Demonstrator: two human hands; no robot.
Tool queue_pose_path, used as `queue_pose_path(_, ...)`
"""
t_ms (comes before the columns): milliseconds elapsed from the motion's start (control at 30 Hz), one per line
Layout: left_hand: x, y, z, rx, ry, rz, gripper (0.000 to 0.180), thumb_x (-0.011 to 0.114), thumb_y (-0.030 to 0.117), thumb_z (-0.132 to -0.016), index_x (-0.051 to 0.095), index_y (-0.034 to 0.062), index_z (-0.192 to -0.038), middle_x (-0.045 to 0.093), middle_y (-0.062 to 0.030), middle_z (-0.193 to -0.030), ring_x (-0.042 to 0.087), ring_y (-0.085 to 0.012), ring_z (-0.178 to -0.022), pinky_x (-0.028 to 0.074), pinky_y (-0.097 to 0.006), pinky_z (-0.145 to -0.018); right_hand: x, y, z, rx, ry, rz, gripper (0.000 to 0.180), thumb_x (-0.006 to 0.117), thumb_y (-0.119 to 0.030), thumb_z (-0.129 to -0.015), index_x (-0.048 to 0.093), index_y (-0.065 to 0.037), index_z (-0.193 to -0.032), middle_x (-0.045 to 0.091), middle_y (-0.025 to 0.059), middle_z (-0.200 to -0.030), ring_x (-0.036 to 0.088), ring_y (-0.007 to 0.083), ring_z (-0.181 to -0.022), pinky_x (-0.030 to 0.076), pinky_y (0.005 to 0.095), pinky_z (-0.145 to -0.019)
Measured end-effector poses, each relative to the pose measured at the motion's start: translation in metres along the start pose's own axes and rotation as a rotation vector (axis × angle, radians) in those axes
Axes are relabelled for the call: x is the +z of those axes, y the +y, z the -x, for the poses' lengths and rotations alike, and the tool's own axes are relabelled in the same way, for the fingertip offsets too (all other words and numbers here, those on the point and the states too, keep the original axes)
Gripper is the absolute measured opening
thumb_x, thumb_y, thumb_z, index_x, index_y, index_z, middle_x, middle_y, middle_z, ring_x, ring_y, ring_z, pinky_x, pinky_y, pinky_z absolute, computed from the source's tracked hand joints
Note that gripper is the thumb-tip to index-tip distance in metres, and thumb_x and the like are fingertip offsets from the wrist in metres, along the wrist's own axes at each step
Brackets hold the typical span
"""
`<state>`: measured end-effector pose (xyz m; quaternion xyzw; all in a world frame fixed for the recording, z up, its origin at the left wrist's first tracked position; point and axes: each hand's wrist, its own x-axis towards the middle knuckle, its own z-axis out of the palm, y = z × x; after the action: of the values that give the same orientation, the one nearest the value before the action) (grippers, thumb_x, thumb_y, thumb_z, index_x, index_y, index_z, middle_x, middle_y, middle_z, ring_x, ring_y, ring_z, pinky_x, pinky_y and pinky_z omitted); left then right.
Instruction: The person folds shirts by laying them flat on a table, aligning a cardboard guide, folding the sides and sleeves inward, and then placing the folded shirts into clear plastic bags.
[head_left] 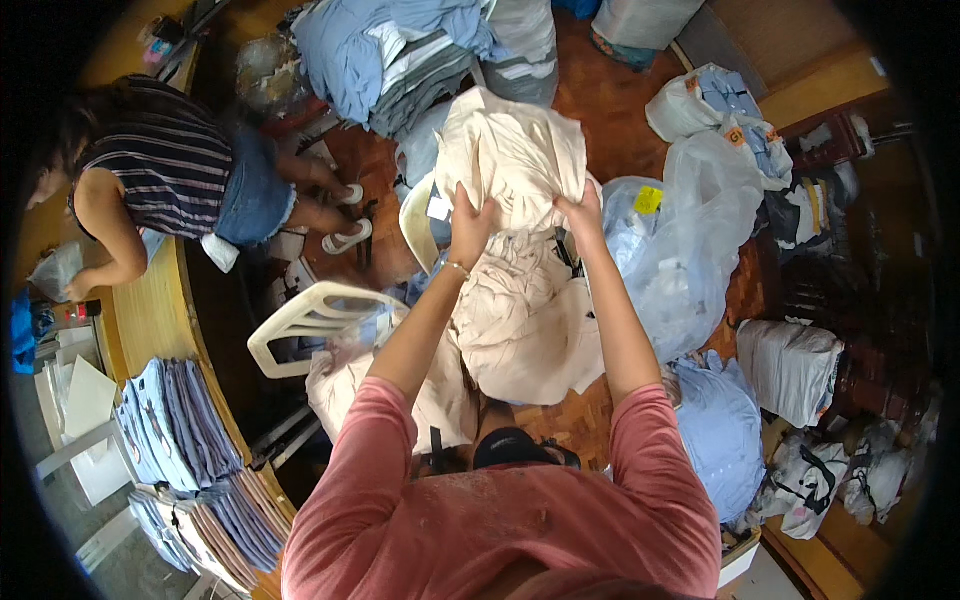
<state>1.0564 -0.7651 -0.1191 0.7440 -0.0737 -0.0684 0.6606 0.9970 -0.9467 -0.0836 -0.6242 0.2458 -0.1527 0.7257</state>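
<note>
Out in front of me, a bunched cream cloth bundle point(512, 150) is raised between both hands, its exact kind hard to tell. My left hand point(470, 225) grips its lower left edge, the fingers partly hidden by the folds. At the lower right edge my right hand point(580, 212) is closed on the same bundle, thumb on top. A small white tag point(438, 208) shows beside my left hand. Beneath my arms lies a rumpled heap of cream cloth point(520, 320), with more cream cloth point(430, 390) to its left.
White plastic chairs point(300, 312) stand left of the heap. Stacked blue and grey garments point(385, 60) rise beyond. Clear plastic bags point(690, 250) and a light blue cloth pile point(718, 430) lie right. Folded clothes point(180, 425) line the left table, where another person point(165, 160) leans over.
</note>
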Motion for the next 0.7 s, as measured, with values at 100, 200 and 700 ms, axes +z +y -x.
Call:
queue_pose_path(100,-0.005,-0.016,-0.004,0.020,-0.047,-0.029,0.068,0.064,0.010,-0.081,0.019,-0.0059,-0.129,0.053,-0.0231,-0.104,0.054,-0.0235,-0.094,0.046,-0.032,-0.078,-0.003,0.023,-0.005,-0.108,0.030,0.123,0.051,0.071,-0.010,-0.074,0.045,0.000,-0.117,0.056,0.0128,-0.110,0.054,0.0208,-0.102,0.040,0.0309,-0.090)
queue_pose_path(200,-0.012,0.030,0.019,0.025,-0.002,0.020,0.074,0.064,0.010,-0.081,0.013,-0.0037,-0.134,0.049,-0.0252,-0.113,0.051,-0.0261,-0.102,0.044,-0.033,-0.083,0.003,0.010,-0.002,-0.527,0.193,0.487,0.063,0.071,-0.012,-0.074,0.038,0.002,-0.126,0.048,0.0171,-0.120,0.045,0.0275,-0.114,0.035,0.0365,-0.097)
queue_pose_path(700,-0.363,-0.084,0.328,-0.503,0.114,-0.517,0.044,0.058,0.015,-0.084,0.044,0.0042,-0.124,0.062,-0.0181,-0.101,0.062,-0.0285,-0.092,0.048,-0.036,-0.079,0.148,0.020,0.167,-0.611,-0.398,0.680,0.037,0.064,-0.023,-0.082,0.054,-0.003,-0.112,0.057,0.0149,-0.107,0.052,0.0297,-0.102,0.038,0.0387,-0.091)
